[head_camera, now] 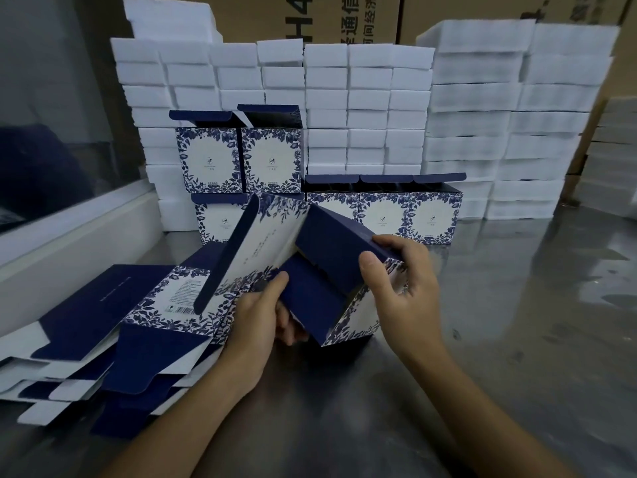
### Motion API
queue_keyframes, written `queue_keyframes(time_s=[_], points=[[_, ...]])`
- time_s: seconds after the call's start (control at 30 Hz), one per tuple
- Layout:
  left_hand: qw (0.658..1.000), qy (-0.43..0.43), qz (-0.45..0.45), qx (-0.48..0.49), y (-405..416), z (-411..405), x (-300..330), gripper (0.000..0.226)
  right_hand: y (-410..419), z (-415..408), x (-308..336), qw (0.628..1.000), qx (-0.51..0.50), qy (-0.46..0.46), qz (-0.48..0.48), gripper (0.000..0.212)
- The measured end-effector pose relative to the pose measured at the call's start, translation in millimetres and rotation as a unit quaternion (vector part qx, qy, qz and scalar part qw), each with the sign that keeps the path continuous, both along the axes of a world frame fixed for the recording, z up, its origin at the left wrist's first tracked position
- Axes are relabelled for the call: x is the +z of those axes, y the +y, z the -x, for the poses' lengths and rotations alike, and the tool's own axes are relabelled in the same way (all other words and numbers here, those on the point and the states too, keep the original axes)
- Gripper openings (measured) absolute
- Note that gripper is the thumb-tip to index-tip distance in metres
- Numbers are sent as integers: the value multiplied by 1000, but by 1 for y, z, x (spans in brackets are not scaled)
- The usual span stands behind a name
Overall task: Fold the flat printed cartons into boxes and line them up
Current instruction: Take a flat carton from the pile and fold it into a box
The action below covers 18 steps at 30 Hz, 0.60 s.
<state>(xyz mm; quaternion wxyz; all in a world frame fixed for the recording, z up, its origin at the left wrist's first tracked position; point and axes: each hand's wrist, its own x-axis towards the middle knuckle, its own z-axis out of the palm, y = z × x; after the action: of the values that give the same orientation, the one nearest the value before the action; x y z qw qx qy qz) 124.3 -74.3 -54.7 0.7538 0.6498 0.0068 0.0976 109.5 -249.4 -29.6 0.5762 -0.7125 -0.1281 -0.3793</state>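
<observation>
Two hands work one half-folded blue-and-white floral printed carton point(320, 270), held tilted just above the grey metal surface point(517, 322). Left hand point(265, 315) grips its lower flap, right hand point(396, 281) pinches the upper edge (light, springy card, best held along creases).

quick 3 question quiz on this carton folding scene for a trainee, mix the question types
1. True or false: both hands hold the carton being folded.
2. The pile of flat cartons lies on which side of the person? A) left B) right
3. Fill in: behind the finished boxes stand stacks of white ____ blocks.

Key: 1 true: left hand and right hand grip it. 2 A. 3 foam.
</observation>
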Motion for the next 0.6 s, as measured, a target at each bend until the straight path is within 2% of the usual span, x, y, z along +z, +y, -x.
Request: queue_keyframes(time_s=[0.2,0.3,0.4,0.5,0.6], points=[[998,1,-60,-29,-9,6,-1,66,1,-1,1,1000,-7,8,-5,39],[998,1,-54,-24,-9,5,-1,65,2,0,0,1000,-19,-1,-5,40],[997,-12,-49,-67,-9,10,1,60,4,0,1,999,-32,0,-33,36],[988,-34,-107,-101,-13,14,-1,57,3,0,1,998,-46,5,-42,38],[983,-34,-155,-96,-18,12,-4,63,3,0,0,998,-64,5,-18,42]])
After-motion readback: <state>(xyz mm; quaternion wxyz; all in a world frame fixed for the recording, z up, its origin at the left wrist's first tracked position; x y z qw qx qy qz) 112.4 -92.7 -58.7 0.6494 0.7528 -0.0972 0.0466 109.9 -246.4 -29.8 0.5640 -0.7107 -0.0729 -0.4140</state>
